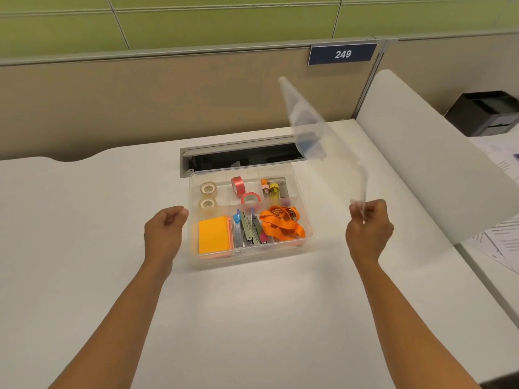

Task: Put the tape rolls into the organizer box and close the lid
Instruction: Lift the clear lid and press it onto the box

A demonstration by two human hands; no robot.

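tape rolls (pixel 208 195) already sit in organizer box (pixel 304 220), rear compartments. right hand (pixel 368 228) pinches clear lid (pixel 317 136) by its near edge, raised right of box. left hand (pixel 165 231) curled, empty, beside box wall. advise steadying box, squaring lid over rim, pressing evenly.

Bare forearms, no sleeves, unadorned hands.

lid (pixel 314 130): motion-blurred, edges faint | papers (pixel 502 237): cut by right edge, print unreadable

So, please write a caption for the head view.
Right hand holds the clear lid beside the open box, tape rolls already inside.
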